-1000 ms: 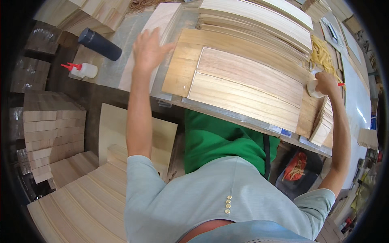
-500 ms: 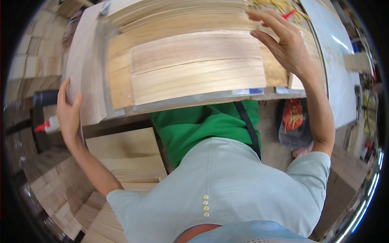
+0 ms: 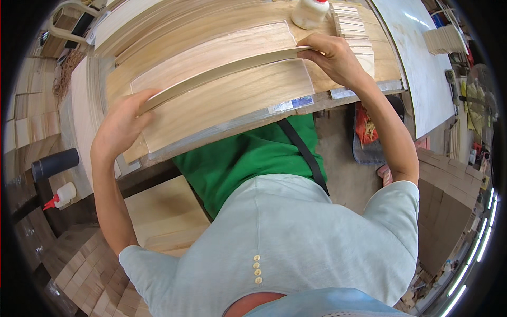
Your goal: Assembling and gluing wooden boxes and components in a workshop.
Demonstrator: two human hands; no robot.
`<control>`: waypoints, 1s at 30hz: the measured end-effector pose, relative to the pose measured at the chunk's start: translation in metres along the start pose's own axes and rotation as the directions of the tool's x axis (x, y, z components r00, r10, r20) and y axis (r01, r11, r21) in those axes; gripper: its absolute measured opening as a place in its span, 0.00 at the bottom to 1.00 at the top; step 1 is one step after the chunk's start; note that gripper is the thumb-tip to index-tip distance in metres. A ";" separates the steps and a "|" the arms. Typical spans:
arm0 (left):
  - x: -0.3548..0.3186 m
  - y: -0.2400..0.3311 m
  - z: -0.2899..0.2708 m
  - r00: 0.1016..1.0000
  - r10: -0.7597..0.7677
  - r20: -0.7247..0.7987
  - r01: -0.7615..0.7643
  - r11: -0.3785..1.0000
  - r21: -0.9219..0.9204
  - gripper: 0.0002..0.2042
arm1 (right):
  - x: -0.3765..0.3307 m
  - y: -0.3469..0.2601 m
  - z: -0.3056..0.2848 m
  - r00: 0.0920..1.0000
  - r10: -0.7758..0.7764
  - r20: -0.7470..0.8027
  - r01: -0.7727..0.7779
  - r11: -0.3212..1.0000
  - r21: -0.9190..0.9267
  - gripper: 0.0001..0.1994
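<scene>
A thin wooden board [image 3: 224, 70], turned nearly edge-on, spans between my two hands. My left hand [image 3: 124, 119] is closed on its left end, and my right hand [image 3: 335, 59] pinches the right end between thumb and fingers. Beneath it, two pale wooden panels lie side by side on a larger wooden board: the back panel [image 3: 216, 48] and the front panel [image 3: 232, 100]. Thin pale lines run along their edges. The held board hides part of the seam between them.
A white bottle with a red top [image 3: 310, 15] stands behind my right hand, beside small wooden slats [image 3: 353, 31]. Stacked long boards [image 3: 158, 24] fill the back; more boards [image 3: 87, 100] lie at left. A red-tipped bottle [image 3: 65, 194] and a dark cylinder [image 3: 55, 164] are farther left.
My left hand has moved right from the left stack and now grips a thin board. My right hand, open before, has closed on that board's other end. The view has shifted slightly.
</scene>
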State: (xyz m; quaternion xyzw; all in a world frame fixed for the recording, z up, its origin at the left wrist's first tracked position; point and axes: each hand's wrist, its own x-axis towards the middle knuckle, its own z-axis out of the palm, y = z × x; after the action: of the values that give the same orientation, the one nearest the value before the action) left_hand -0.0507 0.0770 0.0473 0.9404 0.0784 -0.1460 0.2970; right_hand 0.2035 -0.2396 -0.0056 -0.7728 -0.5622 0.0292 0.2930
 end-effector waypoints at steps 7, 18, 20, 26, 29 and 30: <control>-0.012 -0.012 0.012 0.954 -0.132 -0.268 0.149 0.988 0.045 0.10 | 0.002 0.007 0.002 0.991 0.121 0.055 -0.126 0.988 0.090 0.09; -0.021 -0.018 0.013 0.947 -0.111 -0.303 0.145 0.985 0.090 0.09 | 0.006 0.012 0.004 0.981 0.129 0.147 -0.144 0.985 0.093 0.10; -0.022 -0.023 0.013 0.943 -0.111 -0.313 0.154 0.981 0.115 0.10 | 0.010 0.013 0.008 0.986 0.115 0.118 -0.126 0.988 0.087 0.09; -0.014 -0.028 0.013 0.944 -0.055 -0.325 0.110 0.982 0.155 0.08 | 0.007 0.017 0.003 0.977 0.154 0.146 -0.167 0.983 0.079 0.10; -0.008 -0.030 0.017 0.961 -0.027 -0.277 0.061 0.991 0.116 0.09 | 0.001 0.017 0.001 0.980 0.175 0.093 -0.185 0.976 0.111 0.10; -0.014 -0.031 0.020 0.941 0.017 -0.339 0.065 0.971 0.231 0.09 | 0.001 0.016 0.001 0.974 0.182 0.137 -0.198 0.973 0.118 0.09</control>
State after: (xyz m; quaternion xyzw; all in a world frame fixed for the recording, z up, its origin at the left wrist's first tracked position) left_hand -0.0758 0.0895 0.0191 0.9792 0.1216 0.0056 0.1621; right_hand 0.2171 -0.2411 -0.0137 -0.7989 -0.4997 0.1425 0.3029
